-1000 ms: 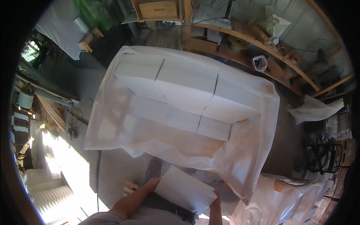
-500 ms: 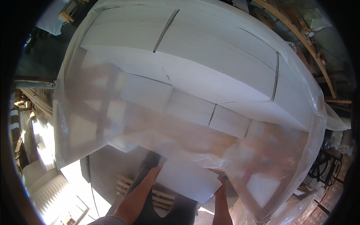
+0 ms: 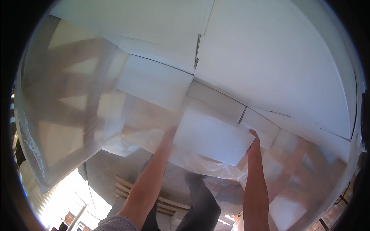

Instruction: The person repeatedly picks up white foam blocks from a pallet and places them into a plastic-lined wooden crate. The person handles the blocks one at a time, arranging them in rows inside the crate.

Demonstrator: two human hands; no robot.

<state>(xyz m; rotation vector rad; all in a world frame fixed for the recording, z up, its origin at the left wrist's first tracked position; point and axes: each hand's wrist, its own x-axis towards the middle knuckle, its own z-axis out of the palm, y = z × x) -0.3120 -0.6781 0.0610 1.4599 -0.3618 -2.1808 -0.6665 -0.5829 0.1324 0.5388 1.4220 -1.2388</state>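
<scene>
And here's the held box (image 3: 214,133), between the left grip (image 3: 171,134) at its left edge and the right grip (image 3: 253,143) at its right. Beyond it runs the front row: left box (image 3: 156,81), middle box (image 3: 216,95) partly hidden by the held one, right box (image 3: 268,131). Behind them, two back boxes (image 3: 269,50) stand side by side. The sheet (image 3: 123,144) spreads left, right and on the near side of the row. Lower down, slats (image 3: 171,204) lie on the floor (image 3: 104,165), partly behind the legs (image 3: 198,208).
</scene>
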